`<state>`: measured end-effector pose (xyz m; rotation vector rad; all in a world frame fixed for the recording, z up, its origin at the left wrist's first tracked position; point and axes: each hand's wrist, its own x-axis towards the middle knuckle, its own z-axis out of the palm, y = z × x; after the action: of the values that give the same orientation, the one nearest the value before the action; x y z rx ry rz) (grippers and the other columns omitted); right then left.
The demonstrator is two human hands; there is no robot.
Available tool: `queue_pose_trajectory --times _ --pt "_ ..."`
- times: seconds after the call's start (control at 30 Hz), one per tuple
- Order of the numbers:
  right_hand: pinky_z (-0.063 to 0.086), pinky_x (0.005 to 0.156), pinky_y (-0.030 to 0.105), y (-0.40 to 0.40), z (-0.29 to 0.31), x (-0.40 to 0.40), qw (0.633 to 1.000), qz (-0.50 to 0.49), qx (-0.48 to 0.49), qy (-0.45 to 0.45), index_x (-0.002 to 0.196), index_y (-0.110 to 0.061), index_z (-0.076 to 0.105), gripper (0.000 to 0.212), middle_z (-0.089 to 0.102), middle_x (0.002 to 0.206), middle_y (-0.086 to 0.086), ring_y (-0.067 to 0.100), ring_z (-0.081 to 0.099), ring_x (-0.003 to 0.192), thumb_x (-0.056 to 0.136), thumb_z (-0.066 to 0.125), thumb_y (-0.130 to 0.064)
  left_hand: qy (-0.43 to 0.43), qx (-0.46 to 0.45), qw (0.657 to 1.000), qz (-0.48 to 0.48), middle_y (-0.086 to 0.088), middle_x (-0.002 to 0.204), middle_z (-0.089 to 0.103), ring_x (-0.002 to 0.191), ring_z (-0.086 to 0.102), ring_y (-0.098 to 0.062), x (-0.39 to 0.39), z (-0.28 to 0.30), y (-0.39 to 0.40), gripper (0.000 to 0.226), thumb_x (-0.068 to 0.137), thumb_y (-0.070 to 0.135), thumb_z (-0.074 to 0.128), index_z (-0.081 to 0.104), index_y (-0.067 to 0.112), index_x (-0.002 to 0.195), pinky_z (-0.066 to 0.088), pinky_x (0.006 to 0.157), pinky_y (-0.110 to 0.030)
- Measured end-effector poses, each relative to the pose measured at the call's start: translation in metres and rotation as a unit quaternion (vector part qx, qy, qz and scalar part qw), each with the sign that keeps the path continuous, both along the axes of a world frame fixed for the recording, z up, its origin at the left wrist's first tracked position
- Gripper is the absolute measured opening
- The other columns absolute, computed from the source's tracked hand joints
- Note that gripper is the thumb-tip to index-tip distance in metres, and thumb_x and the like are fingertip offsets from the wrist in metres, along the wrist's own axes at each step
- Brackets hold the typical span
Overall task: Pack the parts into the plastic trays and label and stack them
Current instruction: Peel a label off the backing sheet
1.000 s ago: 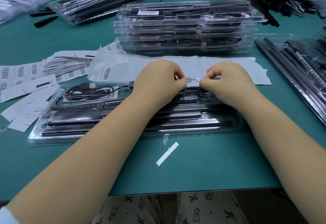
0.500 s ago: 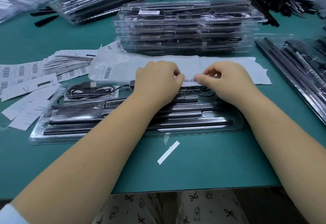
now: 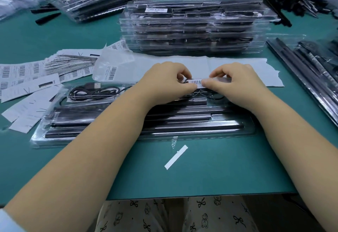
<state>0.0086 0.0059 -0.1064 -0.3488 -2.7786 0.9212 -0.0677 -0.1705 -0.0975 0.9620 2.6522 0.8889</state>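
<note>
Light: bright, even, from overhead; shadows faint.
Glare: white streaks on the clear tray [image 3: 182, 131].
Blur: far corners smeared.
Distortion: wide-angle bowing at edges.

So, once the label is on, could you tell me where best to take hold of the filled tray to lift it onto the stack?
Probably by the two short ends of the filled tray, one hand from each side. It is long, thin and flexible-looking, lying flat on the mat, so lifting from the middle could let it sag. The stack sits directly behind it.

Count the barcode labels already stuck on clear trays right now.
2: one on the top tray of the stack, one the left hand and right hand hold on the near tray. Lower trays' labels may be hidden.
</note>
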Motion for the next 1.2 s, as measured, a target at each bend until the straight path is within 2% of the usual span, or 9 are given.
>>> queue_pose_trajectory --times 0.13,0.23,0.53,0.77,0.87,0.93,1.0,1.1,1.2 --pt "0.013 0.111 0.044 -0.008 0.005 0.009 0.990 0.052 0.127 -0.010 0.131 -0.036 0.052 0.059 0.043 0.144 -0.005 0.019 0.023 0.139 0.083 0.041 -0.067 -0.027 -0.029 0.999 -0.035 0.008 0.117 0.057 0.104 0.054 -0.012 0.006 0.006 0.000 0.055 0.070 0.041 0.055 0.054 0.035 0.124 0.044 0.096 -0.035" --pt "-0.016 0.112 0.043 -0.022 0.005 0.014 0.955 0.169 0.237 -0.057 0.150 -0.028 0.020 0.085 0.009 0.159 -0.009 0.008 -0.005 0.145 0.083 0.005 -0.077 -0.020 -0.043 0.999 -0.003 0.003 0.125 0.055 0.111 0.051 -0.017 0.003 0.007 -0.001 0.053 0.084 0.016 0.051 0.045 0.024 0.136 0.039 0.090 -0.028" --pt "-0.013 0.115 0.031 -0.031 0.010 0.020 0.922 0.253 0.264 -0.129 0.151 -0.027 -0.007 0.101 -0.014 0.157 -0.012 0.003 -0.016 0.142 0.064 -0.003 -0.078 0.048 -0.041 0.996 0.066 0.001 0.102 0.064 0.091 0.050 -0.016 -0.004 -0.001 0.004 0.028 0.086 0.008 0.046 0.066 0.022 0.100 0.036 0.075 -0.025" --pt "0.002 0.110 0.012 -0.027 0.016 0.028 0.943 0.268 0.185 -0.064 0.147 -0.031 0.028 0.096 0.013 0.152 -0.022 -0.016 0.004 0.130 0.069 0.018 -0.084 0.039 -0.030 0.996 0.073 0.005 0.090 0.058 0.089 0.050 -0.017 -0.006 -0.003 0.004 0.028 0.082 0.006 0.045 0.063 0.024 0.091 0.036 0.073 -0.026" --pt "0.029 0.102 0.017 -0.028 0.020 0.029 0.960 0.248 0.131 0.013 0.119 -0.020 0.066 0.080 0.056 0.134 -0.008 -0.022 0.025 0.119 0.074 0.027 -0.073 0.051 -0.031 0.996 0.065 0.006 0.089 0.058 0.088 0.050 -0.016 -0.006 -0.002 0.003 0.022 0.085 0.011 0.046 0.064 0.022 0.090 0.034 0.071 -0.026" --pt "0.040 0.093 0.035 -0.025 0.020 0.026 0.969 0.222 0.104 0.036 0.096 -0.007 0.071 0.076 0.071 0.105 0.007 -0.006 0.052 0.111 0.079 0.032 -0.071 0.054 -0.022 0.997 0.060 0.006 0.090 0.061 0.088 0.052 -0.017 -0.006 -0.002 0.003 0.019 0.087 0.020 0.047 0.066 0.019 0.092 0.036 0.070 -0.027" --pt "0.046 0.078 0.040 -0.019 0.019 0.023 0.978 0.175 0.103 0.042 0.086 -0.001 0.069 0.078 0.070 0.080 0.013 0.020 0.064 0.085 0.082 0.034 -0.071 0.052 -0.018 0.997 0.054 0.006 0.091 0.064 0.086 0.055 -0.017 -0.005 -0.003 0.003 0.019 0.086 0.032 0.051 0.066 0.021 0.089 0.039 0.069 -0.029" --pt "0.042 0.058 0.020 -0.010 0.016 0.023 0.988 0.114 0.041 0.090 0.073 -0.010 0.073 0.055 0.058 0.050 -0.003 0.009 0.053 0.053 0.086 0.050 -0.058 0.061 -0.032 0.997 0.040 0.006 0.090 0.063 0.086 0.056 -0.016 -0.005 -0.005 0.002 0.029 0.083 0.051 0.058 0.066 0.023 0.089 0.043 0.070 -0.030" --pt "0.037 0.056 0.015 -0.004 0.011 0.020 0.990 0.075 0.007 0.123 0.069 -0.018 0.071 0.034 0.058 0.051 -0.010 0.004 0.052 0.058 0.089 0.058 -0.042 0.058 -0.033 0.998 0.018 0.006 0.093 0.063 0.089 0.057 -0.014 -0.007 -0.005 0.000 0.044 0.078 0.064 0.060 0.066 0.024 0.095 0.045 0.073 -0.030"
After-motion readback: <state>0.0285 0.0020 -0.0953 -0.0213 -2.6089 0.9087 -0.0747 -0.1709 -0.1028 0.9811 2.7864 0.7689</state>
